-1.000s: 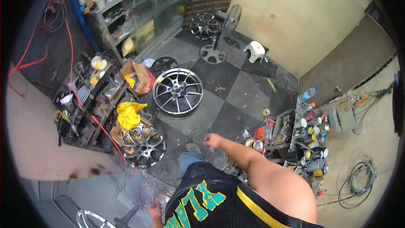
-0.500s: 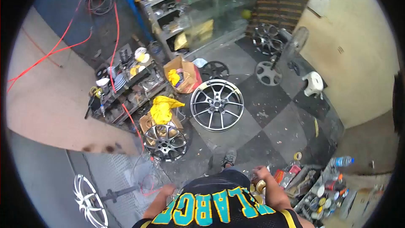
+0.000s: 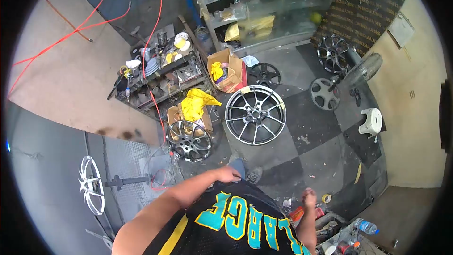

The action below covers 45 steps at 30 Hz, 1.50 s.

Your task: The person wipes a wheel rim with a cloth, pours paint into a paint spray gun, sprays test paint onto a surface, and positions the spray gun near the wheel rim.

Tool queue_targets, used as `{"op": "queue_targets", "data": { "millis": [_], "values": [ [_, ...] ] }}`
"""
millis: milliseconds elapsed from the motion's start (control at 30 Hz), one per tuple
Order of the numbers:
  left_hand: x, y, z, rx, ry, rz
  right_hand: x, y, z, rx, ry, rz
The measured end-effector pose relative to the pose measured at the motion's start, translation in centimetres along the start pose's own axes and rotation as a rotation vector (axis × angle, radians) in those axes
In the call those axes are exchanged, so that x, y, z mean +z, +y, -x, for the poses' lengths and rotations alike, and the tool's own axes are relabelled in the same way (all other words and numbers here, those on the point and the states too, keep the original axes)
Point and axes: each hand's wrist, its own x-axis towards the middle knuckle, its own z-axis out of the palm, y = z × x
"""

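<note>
My left hand (image 3: 227, 174) hangs in front of my black shirt (image 3: 250, 219), beside my leg. Its fingers are curled together and nothing shows in them. Over the floor at the lower right is my right hand (image 3: 309, 197), its fingers also curled, with no object visible in it. A roll of yellow tape (image 3: 326, 198) lies on the floor close to it. Ahead of me a large silver and black wheel rim (image 3: 255, 114) lies on the checkered floor, and a smaller dark rim (image 3: 189, 140) leans by a cardboard box. I touch neither rim.
On the left are a cluttered shelf cart (image 3: 165, 73), red hoses (image 3: 153, 33) and a white rim (image 3: 92, 185) on a stand. A fan (image 3: 365, 72) and white stool (image 3: 371, 122) stand at the right. Bottles and cans (image 3: 347, 244) crowd the lower right.
The view has swung right and the room has shifted in it. My left hand has come forward and inward; my right hand has gone from ahead of me to my right side.
</note>
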Motion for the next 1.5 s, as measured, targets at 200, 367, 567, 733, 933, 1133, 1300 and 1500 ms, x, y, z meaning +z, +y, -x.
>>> {"op": "queue_targets", "data": {
  "millis": [200,367,567,733,933,1133,1300,1500],
  "values": [
    [-3.6,-2.4,-1.0,0.094,-0.037,0.074,4.6,3.2,5.5,0.205,-0.253,0.438],
    [-7.5,-6.0,-1.7,-0.041,-0.096,0.503,4.7,3.1,2.1,0.036,-0.225,0.830],
    [-3.9,-23.7,-7.5,-0.039,0.364,-0.043,8.4,-12.3,-5.0,0.206,-0.109,0.659],
    [-9.4,-22.2,-4.8,-0.475,0.457,0.168,12.0,-24.8,-7.7,0.012,-0.020,0.343],
    [-12.3,-17.4,-6.4,-0.490,0.687,0.520,7.8,-23.8,-15.6,0.064,-0.221,0.561],
    [-10.4,-12.1,-12.3,-0.615,0.783,0.663,-0.5,-26.5,-24.0,0.449,-0.270,0.564],
    [-8.8,-1.3,-20.8,-0.771,0.609,0.521,-11.9,-32.3,-37.3,0.532,-0.317,0.566],
    [-11.0,13.9,-32.9,-0.505,0.739,0.337,-14.3,-42.9,-51.4,0.354,-0.452,0.604]
  ]
}}
